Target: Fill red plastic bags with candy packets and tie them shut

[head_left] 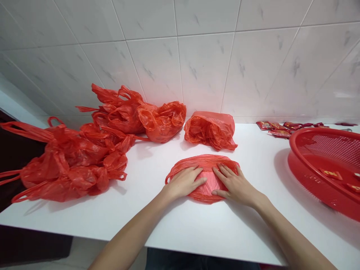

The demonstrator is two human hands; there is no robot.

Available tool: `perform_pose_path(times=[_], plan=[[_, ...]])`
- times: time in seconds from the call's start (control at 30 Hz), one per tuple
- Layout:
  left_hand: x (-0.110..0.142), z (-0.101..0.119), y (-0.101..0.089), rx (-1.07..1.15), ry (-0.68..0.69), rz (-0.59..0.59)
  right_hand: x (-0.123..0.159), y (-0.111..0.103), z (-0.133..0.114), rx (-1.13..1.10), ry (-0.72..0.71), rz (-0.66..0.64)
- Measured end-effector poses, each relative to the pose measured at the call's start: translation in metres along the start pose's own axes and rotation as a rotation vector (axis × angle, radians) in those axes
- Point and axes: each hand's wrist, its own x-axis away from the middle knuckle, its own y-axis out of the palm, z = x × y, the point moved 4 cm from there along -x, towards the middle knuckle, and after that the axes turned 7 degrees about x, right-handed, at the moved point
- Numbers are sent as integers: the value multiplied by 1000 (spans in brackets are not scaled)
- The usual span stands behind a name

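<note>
A flattened, rounded bundle of thin red plastic bag (206, 184) lies on the white bench (180, 221), near its front edge and right in front of the person, with both bare hands spread on top of it. The film looks very light, soft and slippery, with almost no stiffness of its own, so it would probably slide or puff open if released. Its folded outer edge looks like the best place to take hold, with a pinch rather than a flat press.

The left hand (184, 183) lies flat on the bundle's left half, its fingers (194, 176) close together and pointing inward. The right hand (234, 184) covers the other half, its fingers (222, 174) splayed apart and angled in and away from the body. Neither hand clamps anything; both press down from above, fingertips almost meeting at the centre. The bare forearms rise from the bench edge and converge in a shallow V.

With twelve o'clock toward the wall, a loosely folded red plastic bag (210, 131) sits at twelve. Crumpled red plastic bags with loop handles (70, 165) are heaped from nine to eleven. A round red plastic colander (298, 135) holding a few small red sachets (331, 174) stands at three, and more red sachets (278, 128) line the white marbled tile wall (180, 63) at two.
</note>
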Motion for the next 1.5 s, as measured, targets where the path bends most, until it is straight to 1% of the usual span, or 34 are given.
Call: perform_pose_path(times=[0.07,0.1,0.17,0.23,0.4,0.47,0.53,0.7,0.9,1.03,1.1,1.17,1.3,1.37,1.43,1.5], plan=[[-5,-2,-4,-13,31,95,1,-2,0,3,1,-1],[-8,-3,-5,-25,70,107,1,-3,1,7,1,7],[-12,-4,-5,-40,167,79,3,-4,2,19,3,30],[-14,-8,-4,-38,224,27,4,-6,2,38,4,65],[-16,-19,-1,15,209,-67,0,-15,-5,74,-16,197],[-16,-20,1,25,204,-86,-4,-15,-9,87,-4,227],[-17,-21,2,28,194,-97,-8,-12,-12,111,31,222],[-15,-19,1,32,189,-90,-11,-3,-11,156,145,147],[-13,-23,-4,68,164,-108,-8,-5,-9,152,171,142],[-10,-22,-3,31,173,-117,-7,-3,-8,142,188,152],[-9,-18,-2,-12,196,-80,-8,-2,-10,147,189,182],[-6,-10,-2,-54,270,-6,-9,-2,-12,158,186,233],[3,13,-7,-85,566,192,-9,-6,-18,196,181,369],[9,20,-13,-91,686,297,-9,-9,-20,202,196,412],[12,22,-19,-101,744,380,-9,-10,-21,197,219,433],[12,19,-24,-121,747,421,-10,-11,-22,190,233,445]])
